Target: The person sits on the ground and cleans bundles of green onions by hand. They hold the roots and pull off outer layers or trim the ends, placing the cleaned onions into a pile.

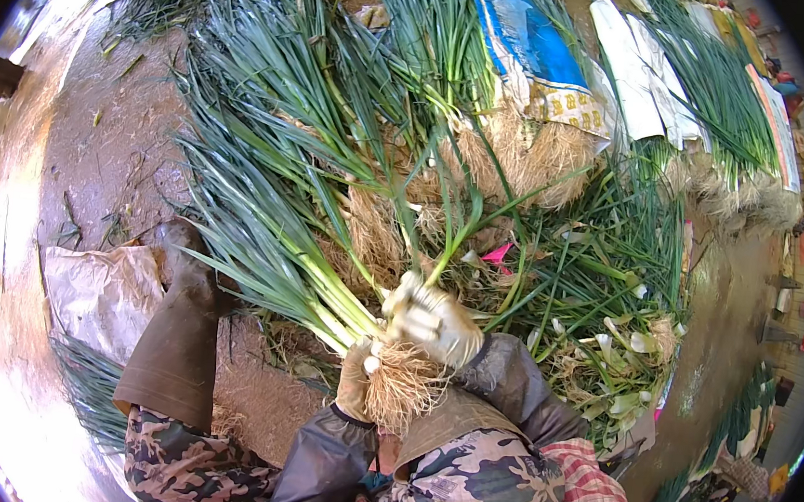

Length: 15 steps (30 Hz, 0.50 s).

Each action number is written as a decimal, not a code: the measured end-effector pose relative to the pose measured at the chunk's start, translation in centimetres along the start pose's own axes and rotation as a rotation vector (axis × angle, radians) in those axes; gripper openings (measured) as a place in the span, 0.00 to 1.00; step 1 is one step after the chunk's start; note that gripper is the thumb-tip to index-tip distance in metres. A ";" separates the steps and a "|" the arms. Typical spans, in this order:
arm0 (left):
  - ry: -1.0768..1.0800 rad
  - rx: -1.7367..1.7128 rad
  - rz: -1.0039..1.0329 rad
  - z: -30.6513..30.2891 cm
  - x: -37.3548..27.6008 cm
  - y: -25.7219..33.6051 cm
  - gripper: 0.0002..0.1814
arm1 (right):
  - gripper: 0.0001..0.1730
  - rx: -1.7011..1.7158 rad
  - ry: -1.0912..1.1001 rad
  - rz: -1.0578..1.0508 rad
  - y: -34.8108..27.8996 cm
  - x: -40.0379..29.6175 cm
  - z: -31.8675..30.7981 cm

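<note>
My left hand (pixel 356 381), in a pale soiled glove, is closed round the white lower stalks of a bunch of green onions (pixel 306 263). Their tangled roots (pixel 403 389) hang over beside it, and the long leaves spread to the upper left. Just above the roots is my right hand (pixel 435 319), also gloved and slightly blurred, at the right side of the bunch with its fingers bent. Green leaves rise from behind its fingers; whether it grips them is not clear.
More green onions (pixel 282 58) lie beyond the hands. A blue and white sack (pixel 524 38) covers some. Loose leaves and trimmings (pixel 609 358) lie at the right. A boot (pixel 187 259) and a pale plastic sheet (pixel 104 295) are at the left.
</note>
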<state>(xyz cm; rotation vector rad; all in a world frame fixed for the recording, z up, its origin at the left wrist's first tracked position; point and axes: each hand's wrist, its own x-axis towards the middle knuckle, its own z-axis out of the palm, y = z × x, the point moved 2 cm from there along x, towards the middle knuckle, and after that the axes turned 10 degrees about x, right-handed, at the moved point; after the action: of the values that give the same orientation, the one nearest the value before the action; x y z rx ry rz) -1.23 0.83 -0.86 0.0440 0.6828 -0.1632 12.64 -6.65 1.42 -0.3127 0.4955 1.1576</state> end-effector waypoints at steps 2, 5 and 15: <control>-0.091 -0.116 -0.018 -0.7 0.0 0.0 0.30 | 0.18 0.027 -0.097 0.172 1.3 0.3 -0.6; -0.202 -0.037 -0.045 2.4 -0.9 1.3 0.31 | 0.18 -0.130 0.106 0.488 2.4 -1.6 3.4; 0.046 0.049 0.168 0.0 -0.1 1.7 0.30 | 0.21 -1.113 0.219 -0.591 -2.8 -3.9 1.3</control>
<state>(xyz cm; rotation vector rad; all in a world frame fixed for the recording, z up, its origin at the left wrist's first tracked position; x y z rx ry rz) -1.03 2.48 -0.82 0.1522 0.7177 -0.0177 14.28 -10.17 4.48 -1.4526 -0.1194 0.7106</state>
